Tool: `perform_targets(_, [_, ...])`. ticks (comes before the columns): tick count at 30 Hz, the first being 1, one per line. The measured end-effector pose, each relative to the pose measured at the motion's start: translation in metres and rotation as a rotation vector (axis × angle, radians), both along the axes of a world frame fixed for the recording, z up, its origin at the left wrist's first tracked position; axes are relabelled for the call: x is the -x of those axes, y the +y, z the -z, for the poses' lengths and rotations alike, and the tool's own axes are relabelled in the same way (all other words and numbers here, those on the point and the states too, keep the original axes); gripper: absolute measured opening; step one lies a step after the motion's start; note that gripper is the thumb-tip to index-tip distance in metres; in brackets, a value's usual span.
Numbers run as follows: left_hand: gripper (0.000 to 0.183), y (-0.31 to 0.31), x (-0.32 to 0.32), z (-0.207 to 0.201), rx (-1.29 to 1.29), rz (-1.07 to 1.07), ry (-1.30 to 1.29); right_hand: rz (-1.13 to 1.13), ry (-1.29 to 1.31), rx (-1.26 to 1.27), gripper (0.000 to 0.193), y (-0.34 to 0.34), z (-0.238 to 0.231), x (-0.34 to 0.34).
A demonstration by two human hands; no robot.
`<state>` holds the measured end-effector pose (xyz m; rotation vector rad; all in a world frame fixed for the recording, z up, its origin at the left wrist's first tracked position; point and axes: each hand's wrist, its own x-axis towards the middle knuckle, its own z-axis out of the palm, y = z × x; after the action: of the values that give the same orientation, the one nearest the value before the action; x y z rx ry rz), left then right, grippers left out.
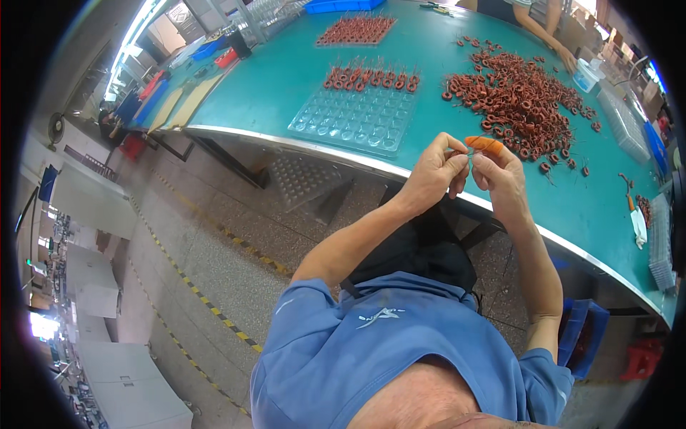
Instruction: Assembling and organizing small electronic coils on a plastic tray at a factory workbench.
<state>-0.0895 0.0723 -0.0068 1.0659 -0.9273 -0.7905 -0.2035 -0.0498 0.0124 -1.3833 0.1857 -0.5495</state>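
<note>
In the head view, the left hand [437, 173] and right hand [501, 175] meet above the near edge of the green table [429, 43], fingertips pinched nearly closed on something thin [469, 153], too small to identify; red-brown rings [520, 100] lie heaped far right, a part-filled clear tray [350, 120] left

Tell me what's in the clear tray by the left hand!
Red rings sit along the back of the tray; its front cups look empty. The rings hide the cups beneath them, so those bottoms can't be seen.
</note>
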Motion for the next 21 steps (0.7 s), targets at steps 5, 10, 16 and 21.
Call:
perform_targets(5, [0.007, -0.024, 0.005, 0.019, 0.045, -0.023, 0.166, 0.143, 0.023, 0.042, 0.022, -0.005, 0.013, -0.004])
perform_targets(10, [0.005, -0.037, 0.0, 0.031, 0.006, -0.104, 0.116, 0.121, 0.051, -0.01, 0.02, -0.02, 0.031, -0.014])
perform_targets(16, [0.009, -0.043, -0.013, 0.04, -0.032, -0.103, 0.147, 0.105, 0.07, 0.009, 0.025, -0.027, 0.043, -0.027])
perform_targets(21, [0.016, -0.038, -0.03, 0.045, 0.033, -0.067, 0.298, 0.124, 0.093, -0.024, 0.039, -0.035, 0.044, -0.033])
